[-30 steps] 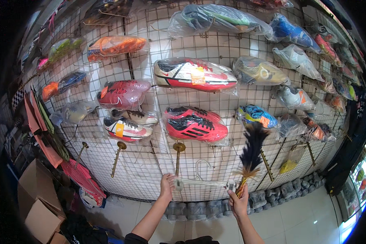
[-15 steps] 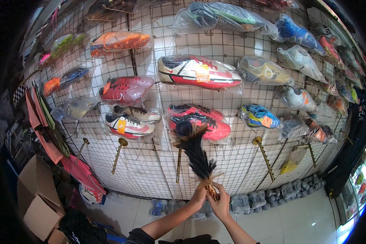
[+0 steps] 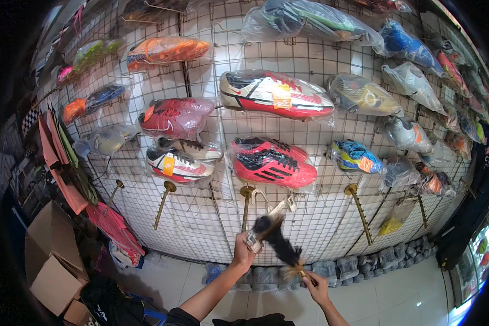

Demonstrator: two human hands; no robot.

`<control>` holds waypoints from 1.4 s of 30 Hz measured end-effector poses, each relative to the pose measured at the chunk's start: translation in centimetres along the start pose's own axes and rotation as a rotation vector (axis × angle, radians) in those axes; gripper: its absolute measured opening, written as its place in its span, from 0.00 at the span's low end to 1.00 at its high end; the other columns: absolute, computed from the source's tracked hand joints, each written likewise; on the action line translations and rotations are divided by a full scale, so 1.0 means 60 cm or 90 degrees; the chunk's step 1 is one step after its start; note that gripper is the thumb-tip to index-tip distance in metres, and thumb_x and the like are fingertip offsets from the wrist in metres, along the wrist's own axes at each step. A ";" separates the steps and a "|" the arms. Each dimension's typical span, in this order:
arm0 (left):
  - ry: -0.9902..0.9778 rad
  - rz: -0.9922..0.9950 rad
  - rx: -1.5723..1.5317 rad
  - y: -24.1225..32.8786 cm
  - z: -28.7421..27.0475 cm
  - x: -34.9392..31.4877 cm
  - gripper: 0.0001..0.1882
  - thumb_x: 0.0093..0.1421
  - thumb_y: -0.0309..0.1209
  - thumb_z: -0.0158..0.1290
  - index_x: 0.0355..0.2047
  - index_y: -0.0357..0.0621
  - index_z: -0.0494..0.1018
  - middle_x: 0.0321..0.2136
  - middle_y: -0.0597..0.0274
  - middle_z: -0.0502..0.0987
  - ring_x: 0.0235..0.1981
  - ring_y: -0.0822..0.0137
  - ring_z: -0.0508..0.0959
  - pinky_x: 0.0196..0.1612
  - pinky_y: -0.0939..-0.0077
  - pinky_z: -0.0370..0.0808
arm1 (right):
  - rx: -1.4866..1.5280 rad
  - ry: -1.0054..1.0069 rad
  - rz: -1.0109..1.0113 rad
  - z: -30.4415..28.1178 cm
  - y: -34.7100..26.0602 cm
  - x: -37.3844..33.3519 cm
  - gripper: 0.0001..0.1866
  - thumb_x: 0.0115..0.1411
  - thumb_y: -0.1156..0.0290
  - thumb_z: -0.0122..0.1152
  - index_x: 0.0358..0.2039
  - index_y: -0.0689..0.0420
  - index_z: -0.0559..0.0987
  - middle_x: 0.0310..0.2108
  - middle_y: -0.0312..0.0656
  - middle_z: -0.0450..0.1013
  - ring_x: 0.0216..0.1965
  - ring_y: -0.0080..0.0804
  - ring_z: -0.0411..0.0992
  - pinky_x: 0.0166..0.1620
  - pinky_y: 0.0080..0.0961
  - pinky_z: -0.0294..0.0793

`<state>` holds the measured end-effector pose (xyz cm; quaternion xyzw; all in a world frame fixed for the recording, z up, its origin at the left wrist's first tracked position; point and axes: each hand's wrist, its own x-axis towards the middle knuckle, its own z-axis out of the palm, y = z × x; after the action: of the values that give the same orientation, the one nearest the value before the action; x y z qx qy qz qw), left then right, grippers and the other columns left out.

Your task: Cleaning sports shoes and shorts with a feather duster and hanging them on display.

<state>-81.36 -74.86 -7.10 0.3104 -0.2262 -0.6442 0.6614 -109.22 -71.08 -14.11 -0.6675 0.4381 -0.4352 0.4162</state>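
My right hand is closed round the thin handle of a feather duster. Its dark feathers point up and left, blurred at the tip. My left hand is closed on the lower end of a long white power strip that slants up to the right against the wire grid. A white cable loops at its upper part. The duster's tip covers the middle of the strip. Just above hangs a pair of pink-red football boots with black stripes, wrapped in clear plastic.
Wrapped shoes hang in rows on the wire grid wall, among them a white-and-red pair. Brass rods stick out below. Grey wrapped bundles line the wall's foot. An open cardboard box stands at left, near hanging pink cloth.
My left hand has let go of the duster and taken hold of the power strip. My right hand has moved right and down with the duster, away from the pink-red boots.
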 end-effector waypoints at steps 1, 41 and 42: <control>0.003 0.003 -0.001 0.002 0.001 -0.001 0.20 0.59 0.42 0.35 0.40 0.41 0.70 0.34 0.60 0.74 0.39 0.65 0.73 0.46 0.71 0.68 | 0.000 -0.004 -0.001 0.003 -0.003 -0.003 0.13 0.53 0.72 0.61 0.38 0.63 0.77 0.18 0.37 0.69 0.20 0.17 0.64 0.22 0.17 0.62; 0.028 0.265 0.458 -0.040 -0.077 0.051 0.26 0.62 0.48 0.32 0.50 0.42 0.60 0.43 0.55 0.70 0.42 0.62 0.70 0.44 0.70 0.65 | -0.104 0.028 -0.096 0.021 -0.048 -0.022 0.13 0.52 0.68 0.63 0.35 0.64 0.78 0.19 0.41 0.71 0.18 0.20 0.63 0.23 0.19 0.63; 0.106 0.138 0.202 -0.015 -0.021 0.022 0.26 0.61 0.48 0.31 0.43 0.38 0.65 0.36 0.55 0.72 0.34 0.61 0.73 0.34 0.69 0.70 | -0.107 0.077 -0.081 0.022 -0.040 -0.021 0.13 0.53 0.69 0.63 0.35 0.64 0.78 0.16 0.37 0.69 0.18 0.17 0.62 0.22 0.18 0.62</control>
<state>-81.00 -76.02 -8.75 0.4366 -0.3012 -0.4980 0.6860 -107.74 -69.02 -12.51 -0.6990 0.4541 -0.4618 0.3031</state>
